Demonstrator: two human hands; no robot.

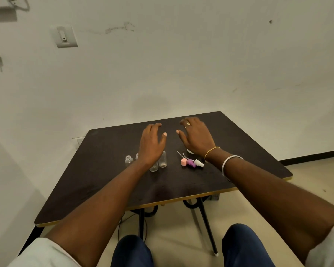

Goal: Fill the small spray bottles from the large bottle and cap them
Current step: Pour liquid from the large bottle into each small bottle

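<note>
**Both hands spread above uncapped bottles and loose spray heads**

The left hand (152, 143) and the right hand (196, 137) are held palm down over the far half of a dark table (104, 180). Their fingers are loosely spread, the thumbs point toward each other, and neither hand holds anything.

Four small clear spray bottles sit in a row beneath the left wrist, all with open necks. The squat leftmost bottle (128, 160) is fully in view. A second bottle (137, 156) is mostly hidden by the wrist. Two taller bottles (153, 167) and (163, 160) stand just right of it, touching or nearly so.

Near the right wrist, three spray heads lie on their sides in a cluster: pink (184, 162), purple (191, 163) and white (199, 163). Their thin dip tubes (179, 153) point away from the person. A small white round object (190, 151) shows under the right wrist; it may be a cap, but too little of it is visible to tell.

The right hand wears a gold ring (188, 124), and that wrist carries a thin gold bangle (210, 152) and a silver bangle (229, 162). On the wall, a white switch plate (64, 36) has a marking too small to read.
</note>
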